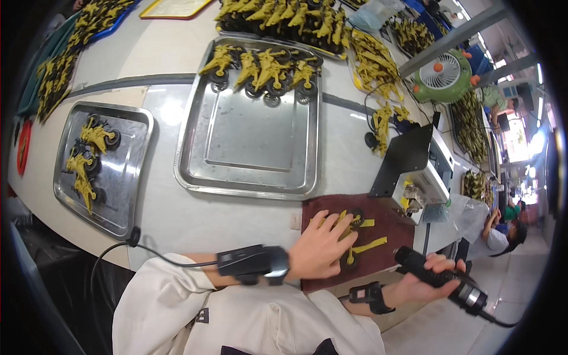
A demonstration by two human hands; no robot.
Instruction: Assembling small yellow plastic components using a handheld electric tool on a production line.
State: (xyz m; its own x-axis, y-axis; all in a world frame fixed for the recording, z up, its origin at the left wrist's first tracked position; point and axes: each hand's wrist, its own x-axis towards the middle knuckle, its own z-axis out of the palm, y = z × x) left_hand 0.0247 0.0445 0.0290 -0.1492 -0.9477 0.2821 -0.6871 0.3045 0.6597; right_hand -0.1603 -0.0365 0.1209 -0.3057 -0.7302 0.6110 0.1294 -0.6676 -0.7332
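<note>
My left hand (322,245) lies with its fingers stretched out and apart, its fingertips at a yellow toy motorcycle part (338,220) with black wheels. That piece rests on a dark red-brown mat (367,267), partly hidden under the fingers. Beside the hand, another yellow piece (368,245) with a long flat end lies on the mat. Off the mat's right side, my right hand (431,278) is wrapped round a black electric screwdriver (435,273), whose cord trails off to the lower right.
Two metal trays hold yellow-and-black toy motorcycles: a large one (248,190) ahead and a smaller one (127,207) at left. A black-and-silver machine (421,177) stands beyond the mat. A green fan (444,77) and more heaped yellow parts (374,62) are behind it.
</note>
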